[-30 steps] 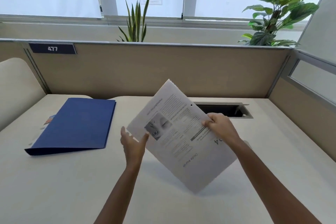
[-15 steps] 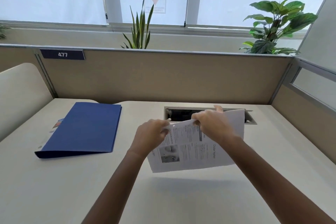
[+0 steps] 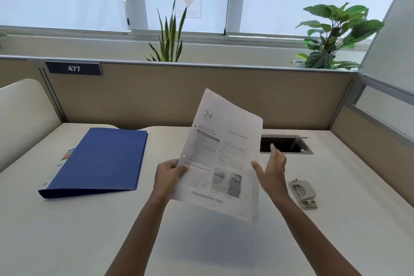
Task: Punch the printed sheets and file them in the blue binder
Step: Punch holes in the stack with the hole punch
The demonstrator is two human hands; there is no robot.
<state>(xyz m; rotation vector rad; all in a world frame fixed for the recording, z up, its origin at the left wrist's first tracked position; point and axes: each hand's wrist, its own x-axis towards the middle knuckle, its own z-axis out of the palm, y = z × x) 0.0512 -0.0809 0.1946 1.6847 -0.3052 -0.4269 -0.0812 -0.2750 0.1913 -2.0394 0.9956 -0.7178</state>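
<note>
The grip of our left hand (image 3: 168, 175) pinches the printed sheets (image 3: 221, 154) at their left margin, with the thumb on the front. The right hand (image 3: 272, 170) is released, fingers straight, just at the right edge; we cannot tell if it touches.

The sheets stand nearly upright in the air over the bench (image 3: 67, 231), to the right of the blue binder (image 3: 100, 161) and apart from it. We judge them light and limp. Held by one margin they bend and may slide against each other, so a second hold on the opposite edge would keep them square. A small round hole shows near the left margin.

The binder lies closed and flat. Farther right of the binder, beyond the sheets, lies the hole punch (image 3: 303, 192). Bare bench shows just right of the binder, room enough to open its cover.
</note>
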